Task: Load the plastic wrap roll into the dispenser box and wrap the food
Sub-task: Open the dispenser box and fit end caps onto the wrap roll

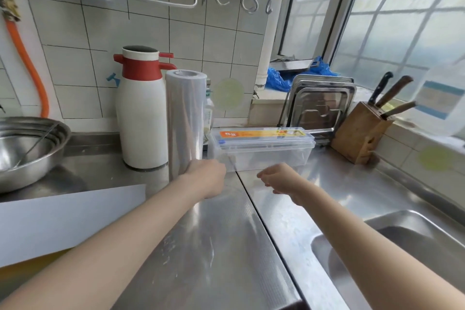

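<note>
A tall roll of clear plastic wrap point(185, 118) stands upright on the steel counter, just right of a white and red thermos. My left hand point(205, 176) grips the roll near its base. To the right lies the clear plastic dispenser box point(264, 148) with an orange label on its closed lid. My right hand point(279, 178) hovers just in front of the box with loosely curled fingers, holding nothing and apart from the box. No food is in view.
The thermos point(142, 113) stands left of the roll. Stacked steel bowls point(27, 148) sit far left, a white board point(63, 221) lies near left. Steel trays point(319, 106) and a wooden knife block point(359, 131) stand behind the box. A sink point(402, 246) opens at lower right.
</note>
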The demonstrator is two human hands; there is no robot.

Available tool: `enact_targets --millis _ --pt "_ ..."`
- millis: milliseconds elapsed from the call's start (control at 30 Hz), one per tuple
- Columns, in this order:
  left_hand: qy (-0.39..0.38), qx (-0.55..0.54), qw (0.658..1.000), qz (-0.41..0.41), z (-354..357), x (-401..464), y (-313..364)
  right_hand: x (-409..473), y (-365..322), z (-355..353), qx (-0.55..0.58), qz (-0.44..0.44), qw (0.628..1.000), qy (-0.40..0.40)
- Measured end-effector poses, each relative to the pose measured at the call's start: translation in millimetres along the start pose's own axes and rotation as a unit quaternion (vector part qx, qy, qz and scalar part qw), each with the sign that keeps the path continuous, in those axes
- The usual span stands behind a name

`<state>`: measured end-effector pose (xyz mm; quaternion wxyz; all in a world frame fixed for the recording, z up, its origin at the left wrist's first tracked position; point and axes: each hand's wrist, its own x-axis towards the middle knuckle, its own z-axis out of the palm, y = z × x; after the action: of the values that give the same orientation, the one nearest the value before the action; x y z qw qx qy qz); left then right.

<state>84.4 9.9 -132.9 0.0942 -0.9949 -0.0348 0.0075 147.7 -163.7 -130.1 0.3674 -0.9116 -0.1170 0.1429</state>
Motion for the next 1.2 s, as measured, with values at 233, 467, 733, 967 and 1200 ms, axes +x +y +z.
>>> enact_targets --millis 233,467,733,967,1200 --pt "0.122 -0.005 0.992 0.028 -0.6 55.5 24.9 7.8 45.4 0.3 -0.251 -0.007 0.964 -0.087" --pt "0.090 0.041 0.994 -0.049 25.1 110.6 24.7 25.3 49.8 -8.3 -0.197 0.052 0.960 -0.191" --pt "0.123 0.084 0.988 -0.047 37.1 122.2 27.4 34.9 59.4 -23.9 -0.150 0.074 0.959 -0.228" --pt "0.105 0.111 0.988 -0.014 26.1 111.9 29.7 34.6 63.2 -22.1 -0.131 0.074 0.965 -0.215" --pt "0.116 0.103 0.988 0.003 29.0 76.6 38.7 18.2 66.3 -17.3 -0.052 0.032 0.996 -0.060"
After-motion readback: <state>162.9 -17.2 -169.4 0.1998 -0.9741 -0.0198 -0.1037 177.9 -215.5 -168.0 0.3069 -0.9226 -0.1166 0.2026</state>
